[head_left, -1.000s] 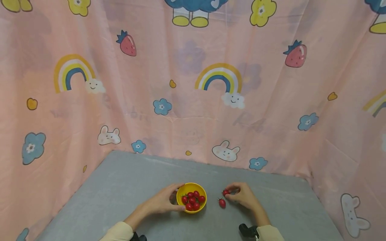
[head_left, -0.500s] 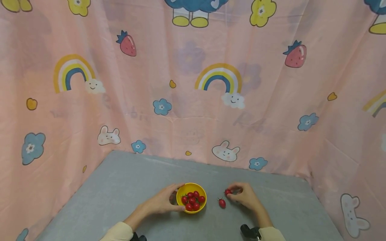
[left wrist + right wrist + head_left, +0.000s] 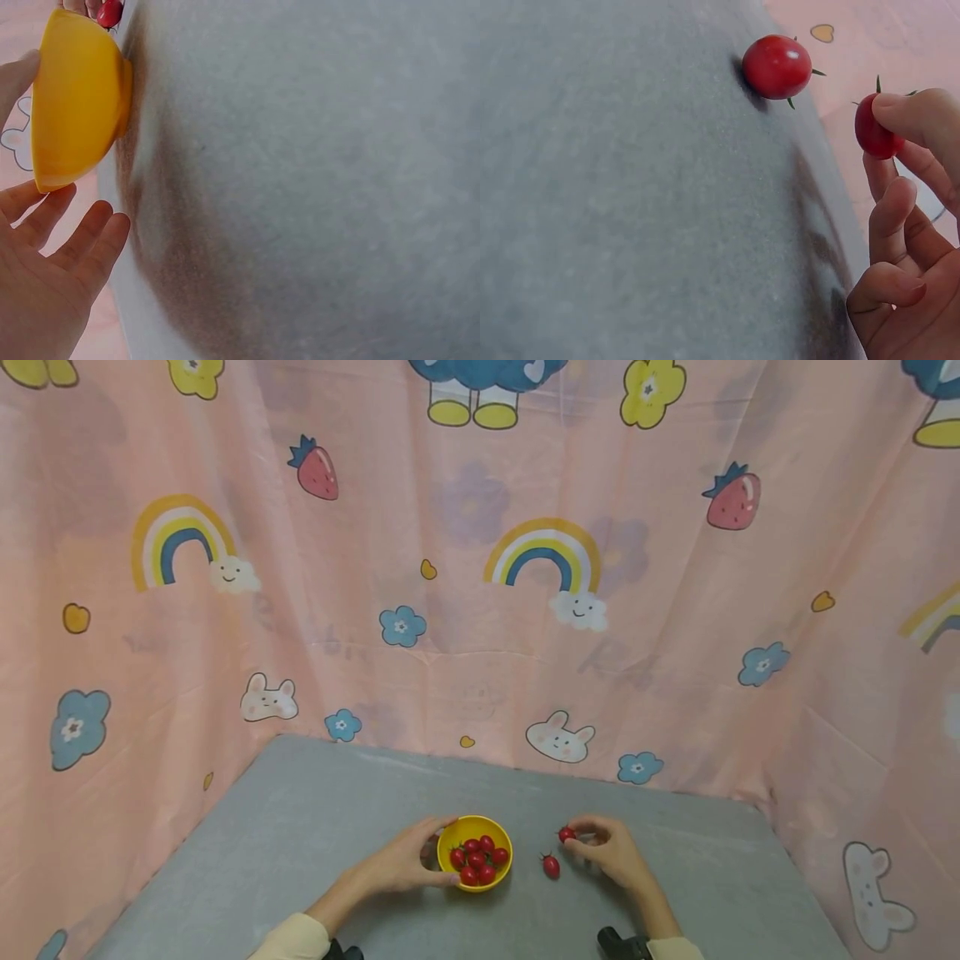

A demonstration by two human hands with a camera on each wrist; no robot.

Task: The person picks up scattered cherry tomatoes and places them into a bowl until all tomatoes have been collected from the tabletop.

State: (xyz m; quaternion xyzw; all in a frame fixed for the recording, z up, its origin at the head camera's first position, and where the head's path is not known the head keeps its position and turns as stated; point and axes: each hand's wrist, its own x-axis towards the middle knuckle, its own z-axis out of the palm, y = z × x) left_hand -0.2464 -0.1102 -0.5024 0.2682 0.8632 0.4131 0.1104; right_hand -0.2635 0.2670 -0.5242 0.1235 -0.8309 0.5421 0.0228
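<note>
A yellow bowl (image 3: 445, 835) with several red cherry tomatoes (image 3: 475, 860) in it stands on the grey table. My left hand (image 3: 405, 857) grips it from the left, thumb and fingers at opposite sides of the rim; its smooth outer wall (image 3: 79, 97) fills the space between them in the left wrist view. Right of the bowl, my right hand (image 3: 611, 850) pinches a cherry tomato (image 3: 875, 127) between thumb and fingertips, a little above the table. Another cherry tomato (image 3: 551, 866) with green sepals lies on the table between the bowl and that hand.
A pink curtain (image 3: 450, 693) printed with rainbows, flowers and rabbits hangs behind the table and along its sides. The grey tabletop (image 3: 360, 793) stretches around both hands. Dark wrist mounts (image 3: 621, 943) sit near the cuffs.
My right hand has risen slightly and shifted a little to the right, lifting the pinched cherry tomato. The left hand and the bowl stay in place.
</note>
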